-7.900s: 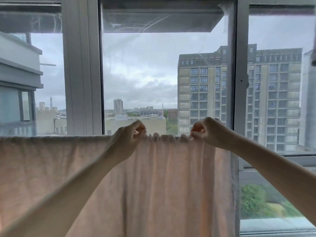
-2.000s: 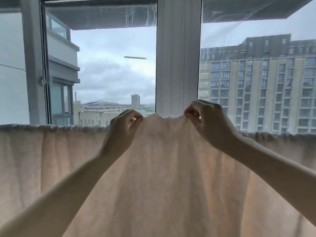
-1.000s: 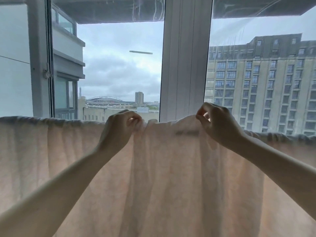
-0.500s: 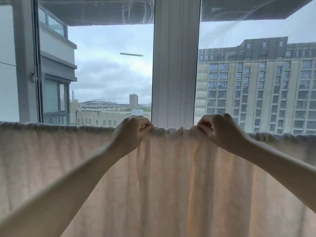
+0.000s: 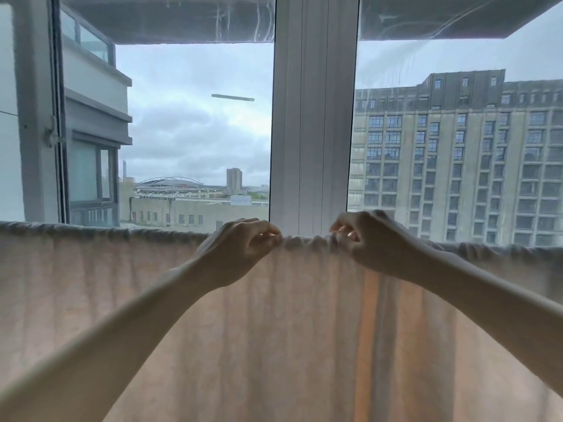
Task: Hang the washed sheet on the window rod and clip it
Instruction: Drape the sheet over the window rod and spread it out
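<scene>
The sheet [image 5: 289, 345] hangs across the whole width of the window, its gathered top edge running level in front of the glass, with the window post [image 5: 313, 117] rising behind its middle. The left hand [image 5: 240, 248] pinches that top edge just left of the post and the right hand [image 5: 368, 242] just right of it, both forearms reaching in before the hanging cloth. Behind the glass, a tall building [image 5: 463, 159] stands right of the post.

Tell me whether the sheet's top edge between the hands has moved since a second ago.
Yes. The sheet edge, then lifted against the window post, has dropped level with the rest of the top edge.
</scene>
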